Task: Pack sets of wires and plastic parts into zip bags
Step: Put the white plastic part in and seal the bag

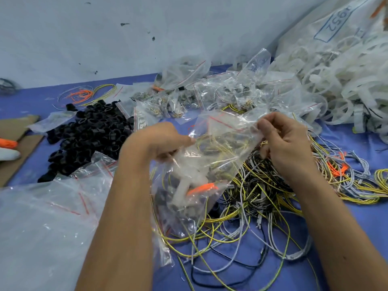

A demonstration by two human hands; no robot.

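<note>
Both hands [287,141] pinching filled zip bag [201,169], left hand's [161,141] fingertips hidden.

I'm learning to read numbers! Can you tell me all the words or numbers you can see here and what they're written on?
"1952": blue digits in a blue box, printed on the big white sack at the top right; they appear turned around in this view.
A small blue mark beside that box is too blurred to read.
The zip bags and wires show no writing that can be read.
</note>
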